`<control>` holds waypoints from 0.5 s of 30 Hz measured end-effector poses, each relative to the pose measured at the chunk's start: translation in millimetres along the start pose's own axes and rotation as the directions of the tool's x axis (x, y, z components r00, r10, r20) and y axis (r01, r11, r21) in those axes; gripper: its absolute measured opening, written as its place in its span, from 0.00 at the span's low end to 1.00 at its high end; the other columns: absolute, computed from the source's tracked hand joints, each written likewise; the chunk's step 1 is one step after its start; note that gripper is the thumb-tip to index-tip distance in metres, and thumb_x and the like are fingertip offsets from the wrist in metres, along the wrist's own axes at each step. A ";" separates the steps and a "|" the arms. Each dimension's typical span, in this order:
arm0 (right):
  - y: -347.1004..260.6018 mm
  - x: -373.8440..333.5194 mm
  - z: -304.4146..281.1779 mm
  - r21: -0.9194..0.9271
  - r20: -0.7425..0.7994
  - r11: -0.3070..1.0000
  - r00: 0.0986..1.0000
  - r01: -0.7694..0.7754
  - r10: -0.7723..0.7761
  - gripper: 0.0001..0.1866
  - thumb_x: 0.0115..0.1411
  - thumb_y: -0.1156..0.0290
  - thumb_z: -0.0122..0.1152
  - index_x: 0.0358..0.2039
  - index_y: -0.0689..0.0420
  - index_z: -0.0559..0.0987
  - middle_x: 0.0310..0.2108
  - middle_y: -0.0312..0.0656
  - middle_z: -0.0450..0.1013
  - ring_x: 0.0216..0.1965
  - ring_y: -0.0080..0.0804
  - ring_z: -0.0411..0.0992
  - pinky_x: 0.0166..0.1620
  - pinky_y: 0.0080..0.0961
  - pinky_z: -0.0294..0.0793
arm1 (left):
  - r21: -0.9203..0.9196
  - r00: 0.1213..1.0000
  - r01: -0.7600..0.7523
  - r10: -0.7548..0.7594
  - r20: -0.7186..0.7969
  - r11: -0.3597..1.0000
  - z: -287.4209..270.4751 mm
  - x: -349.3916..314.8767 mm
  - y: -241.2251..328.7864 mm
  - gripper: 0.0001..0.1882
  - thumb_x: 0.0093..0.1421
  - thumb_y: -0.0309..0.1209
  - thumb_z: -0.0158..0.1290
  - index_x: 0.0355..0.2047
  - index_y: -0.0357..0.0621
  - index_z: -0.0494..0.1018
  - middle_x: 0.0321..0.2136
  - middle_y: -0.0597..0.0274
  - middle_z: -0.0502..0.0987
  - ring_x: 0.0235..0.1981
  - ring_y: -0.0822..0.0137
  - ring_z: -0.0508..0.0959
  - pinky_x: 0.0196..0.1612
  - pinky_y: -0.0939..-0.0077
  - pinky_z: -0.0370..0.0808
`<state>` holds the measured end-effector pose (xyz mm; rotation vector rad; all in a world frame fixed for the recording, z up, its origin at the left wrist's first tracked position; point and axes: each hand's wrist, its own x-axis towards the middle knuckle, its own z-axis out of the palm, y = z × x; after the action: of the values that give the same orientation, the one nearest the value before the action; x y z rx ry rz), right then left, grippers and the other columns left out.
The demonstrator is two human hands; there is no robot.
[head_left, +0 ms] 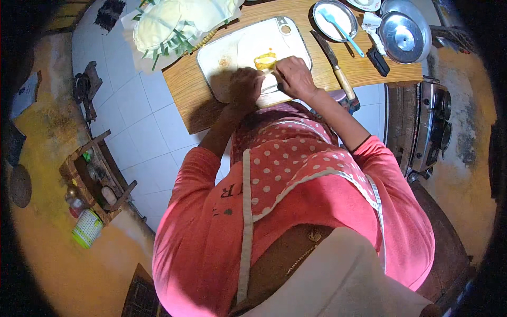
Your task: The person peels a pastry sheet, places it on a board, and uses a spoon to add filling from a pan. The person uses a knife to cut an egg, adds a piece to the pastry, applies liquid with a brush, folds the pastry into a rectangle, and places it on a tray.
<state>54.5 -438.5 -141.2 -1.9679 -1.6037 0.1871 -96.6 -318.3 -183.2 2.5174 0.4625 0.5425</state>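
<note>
On the white cutting board (212,58) lies a thin, pale round wrapper sheet (252,45). Near its lower middle is a small yellow filling (265,55) with a whitish piece in it. My left hand (246,84) is closed, in shadow, at the sheet's near left edge. My right hand (297,77) has its fingers curled down at the near right edge, beside the filling. Both seem to pinch the near edge of the sheet, though the fingertips are partly hidden. A knife (342,80) with a wooden handle lies right of the board.
A light blue brush (342,33) rests across a round dish (320,25) of white contents. Right of it are a black object (378,62) and shiny metal bowls (404,39). At the far left, pale sheets (158,26) lie with green leaf strips (182,34). A stove (435,121) stands right.
</note>
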 end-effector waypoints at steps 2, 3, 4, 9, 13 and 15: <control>4.3 13.5 -1.2 0.012 -0.029 1.000 1.000 -0.010 0.010 0.03 0.53 0.72 0.54 0.29 0.55 0.74 0.27 0.43 0.71 0.34 0.43 0.68 0.41 0.38 0.64 | -0.059 0.999 0.009 -0.011 -0.038 0.998 -2.3 11.3 -6.1 0.10 0.54 0.37 0.56 0.30 0.44 0.75 0.27 0.54 0.76 0.31 0.51 0.74 0.38 0.58 0.70; 7.3 19.2 -1.4 0.025 -0.057 0.999 0.998 -0.024 0.025 0.03 0.54 0.71 0.54 0.28 0.55 0.74 0.27 0.43 0.71 0.34 0.43 0.68 0.41 0.38 0.64 | -0.120 0.997 0.015 -0.023 -0.071 0.993 -7.3 20.7 -6.8 0.10 0.53 0.37 0.56 0.30 0.43 0.75 0.26 0.54 0.76 0.31 0.52 0.75 0.38 0.59 0.70; 8.7 26.3 -2.7 0.038 -0.062 0.998 0.997 -0.042 0.045 0.04 0.55 0.70 0.53 0.27 0.55 0.74 0.26 0.44 0.71 0.34 0.45 0.68 0.40 0.38 0.64 | -0.297 0.987 0.160 -0.150 0.057 0.941 -13.6 29.9 -11.0 0.10 0.54 0.35 0.56 0.31 0.42 0.73 0.23 0.56 0.75 0.28 0.59 0.75 0.36 0.66 0.71; 23.7 41.8 7.5 0.084 -0.031 0.994 0.996 -0.076 0.079 0.05 0.56 0.70 0.53 0.28 0.55 0.75 0.27 0.44 0.73 0.34 0.46 0.69 0.39 0.41 0.65 | -0.455 0.936 0.340 -0.246 0.254 0.823 -15.2 45.2 -31.8 0.11 0.54 0.28 0.57 0.37 0.42 0.71 0.21 0.64 0.74 0.24 0.75 0.71 0.30 0.79 0.69; 29.2 42.5 11.2 0.096 0.086 0.983 0.986 -0.154 0.146 0.05 0.56 0.69 0.53 0.29 0.56 0.76 0.28 0.45 0.73 0.34 0.46 0.69 0.40 0.41 0.65 | -0.701 0.804 0.589 -0.205 0.558 0.402 -15.3 52.9 -56.2 0.14 0.52 0.29 0.59 0.38 0.39 0.72 0.24 0.69 0.74 0.24 0.78 0.71 0.27 0.82 0.68; 31.0 42.2 11.9 0.086 0.089 0.983 0.984 -0.163 0.155 0.05 0.56 0.69 0.53 0.29 0.56 0.76 0.29 0.44 0.74 0.35 0.46 0.69 0.40 0.41 0.65 | -0.685 0.764 0.632 -0.141 0.630 0.363 -21.5 59.4 -60.1 0.15 0.52 0.30 0.59 0.39 0.38 0.72 0.25 0.70 0.74 0.24 0.79 0.71 0.27 0.83 0.68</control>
<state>86.5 -398.2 -156.4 -2.0397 -1.4600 0.4037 -68.1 -235.9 -182.6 1.3206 0.4292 -0.0927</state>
